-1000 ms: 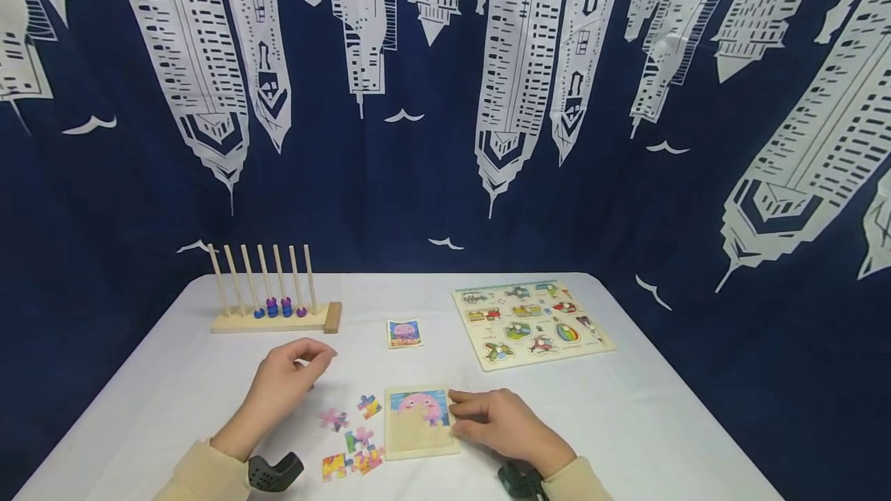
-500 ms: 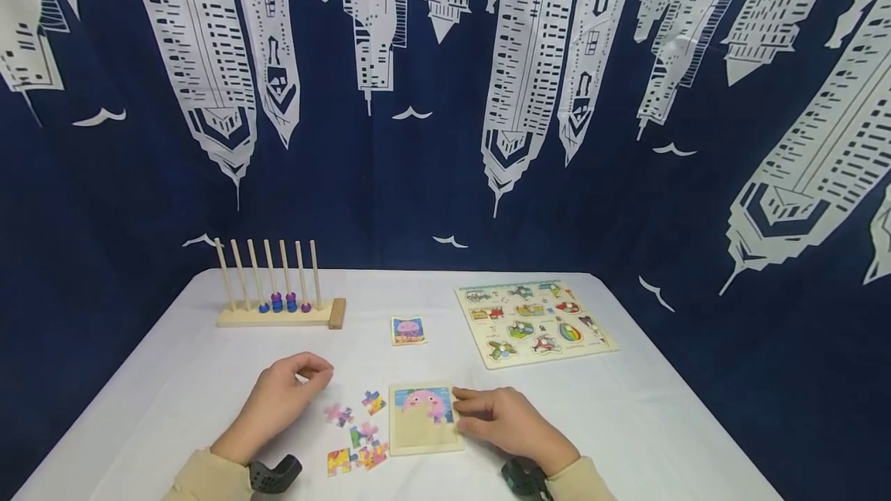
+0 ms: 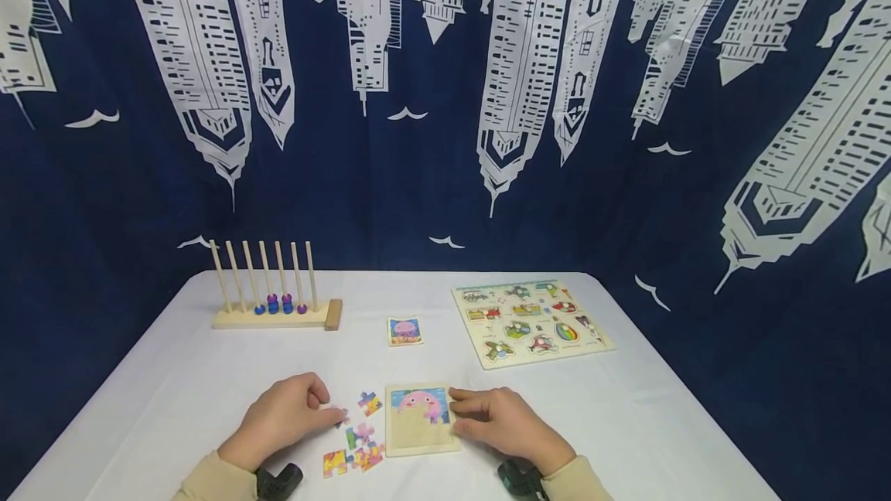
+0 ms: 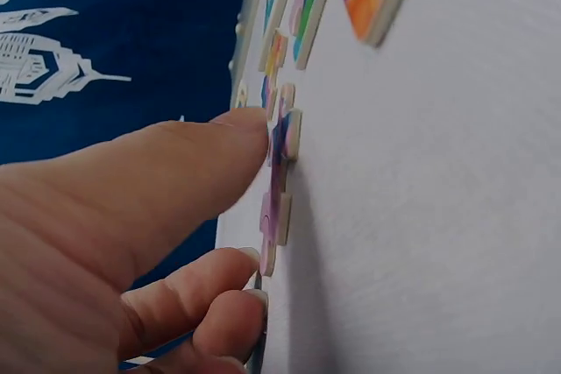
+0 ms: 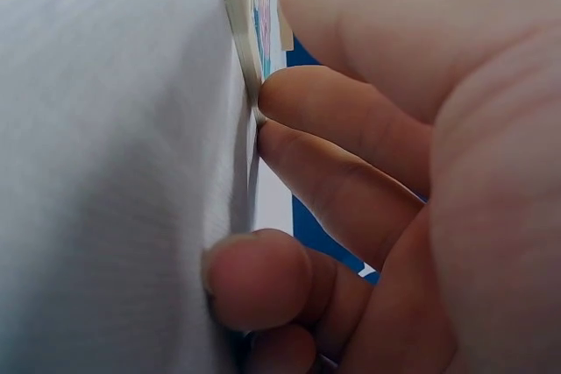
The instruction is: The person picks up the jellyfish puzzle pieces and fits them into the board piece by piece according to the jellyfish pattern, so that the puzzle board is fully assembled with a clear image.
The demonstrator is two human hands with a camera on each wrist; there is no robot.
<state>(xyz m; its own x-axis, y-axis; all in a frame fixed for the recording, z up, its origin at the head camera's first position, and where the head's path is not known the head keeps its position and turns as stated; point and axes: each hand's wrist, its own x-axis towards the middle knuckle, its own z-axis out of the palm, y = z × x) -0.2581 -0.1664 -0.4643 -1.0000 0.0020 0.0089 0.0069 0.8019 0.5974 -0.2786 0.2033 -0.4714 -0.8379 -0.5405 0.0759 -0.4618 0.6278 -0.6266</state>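
The left grip (image 3: 281, 414), half spread, spanned the pink-purple piece (image 4: 278, 183), nearer than the other grip; whether it was pinched could not be told; the puzzle tray (image 3: 411, 436) lay rightward of that grip, its right edge touched by the loosely extended right grip (image 3: 506, 424).

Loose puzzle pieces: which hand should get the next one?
Left, I'd say. The left hand has its thumb at a pink-purple piece, and the other loose pieces lie on its side of the frame. The right hand is at the frame's opposite edge.
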